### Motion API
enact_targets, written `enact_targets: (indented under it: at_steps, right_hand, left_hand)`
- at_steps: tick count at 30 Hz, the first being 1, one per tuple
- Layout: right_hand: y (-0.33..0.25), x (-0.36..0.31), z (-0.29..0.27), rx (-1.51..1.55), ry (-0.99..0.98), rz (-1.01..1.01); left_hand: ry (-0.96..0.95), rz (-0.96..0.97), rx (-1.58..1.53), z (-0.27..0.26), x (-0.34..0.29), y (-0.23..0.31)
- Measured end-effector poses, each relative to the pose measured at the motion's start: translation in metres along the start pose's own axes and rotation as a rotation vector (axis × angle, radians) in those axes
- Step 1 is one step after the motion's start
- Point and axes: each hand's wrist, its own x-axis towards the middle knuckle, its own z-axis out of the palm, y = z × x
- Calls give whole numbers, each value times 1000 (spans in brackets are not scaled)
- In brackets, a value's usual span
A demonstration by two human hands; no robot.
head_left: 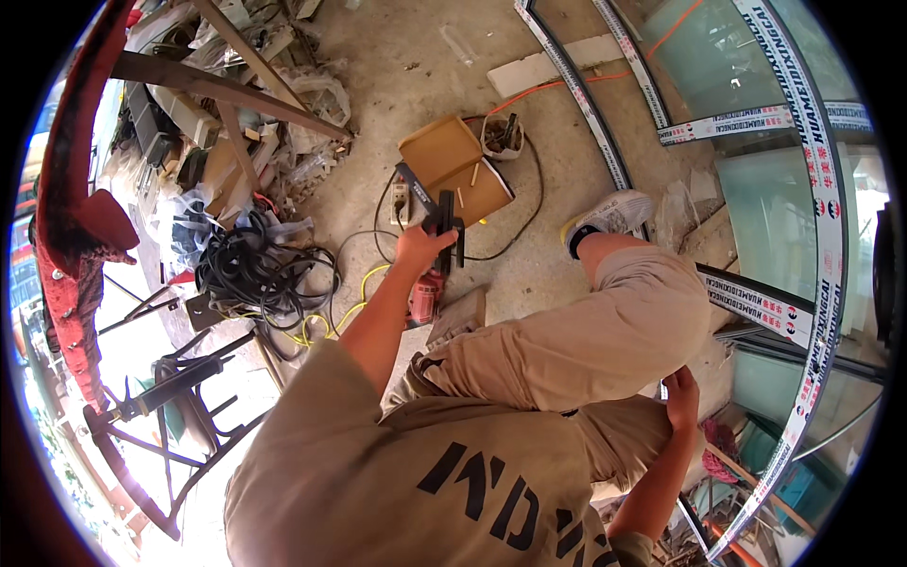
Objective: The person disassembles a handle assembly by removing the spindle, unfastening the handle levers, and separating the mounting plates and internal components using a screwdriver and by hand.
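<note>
My left hand (420,249) is closed around a short black bar-shaped piece (445,210), held upright over the floor. A second black strip (414,185) slants up to the left beside it. Just below the hand stands a red power tool (425,297), partly covered by my forearm; whether it joins the black piece I cannot tell. On the right, my right hand (681,399) rests against my trouser leg (624,430), its fingers slightly bent and nothing visible in them. Beyond the left hand lies an opened brown cardboard box (440,151) with thin pale sticks in it.
A white power strip (401,202) and a small bag of dark bits (503,137) flank the box. Coiled black cable (248,266) and a yellow cord (368,280) lie left. Taped window frames (727,125) with glass stand right. Scrap (203,132) fills the upper left.
</note>
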Motion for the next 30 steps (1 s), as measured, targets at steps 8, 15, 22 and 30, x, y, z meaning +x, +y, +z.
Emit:
enact_targets:
  at_steps: [8,15,22,30]
  right_hand:
    - [7,9,10,10,-7,-28]
    - [-20,-6,14,-13,35,-24]
    - [-9,-13,15,-60,27,-17]
    - [-5,-4,16,-299,47,4]
  left_hand:
    - [-127,-152,-388,74,-5,-44]
    - [22,-356,-847,87,58,-53]
    - [2,-511,-971,87,73,-30]
    - [231,-592,-939,83,104,-55]
